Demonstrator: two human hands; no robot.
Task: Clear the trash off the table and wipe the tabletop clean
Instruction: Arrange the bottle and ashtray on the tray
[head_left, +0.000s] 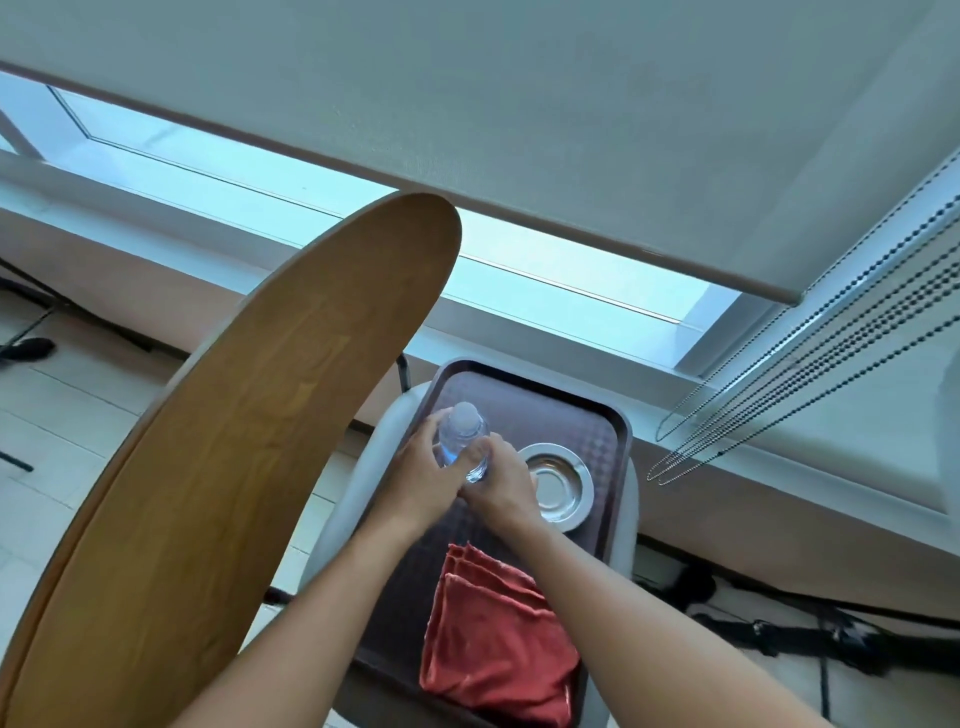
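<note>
A clear plastic water bottle (464, 427) with a white cap is held above a dark brown tray (582, 415). My left hand (423, 475) wraps around its left side and my right hand (501, 480) grips its lower right side. A folded red cloth (493, 639) lies on the near end of the tray. A round metal dish (563, 488) sits on the tray just right of my right hand. The round wooden tabletop (234, 441) fills the left of the view, and its surface shows nothing lying on it.
The tray rests on a grey chair seat (358, 499) beside the table. A window with a lowered roller blind (519, 130) runs across the back, and bead chains (805, 374) hang at right. Black cables and stand legs (779, 634) lie on the tiled floor.
</note>
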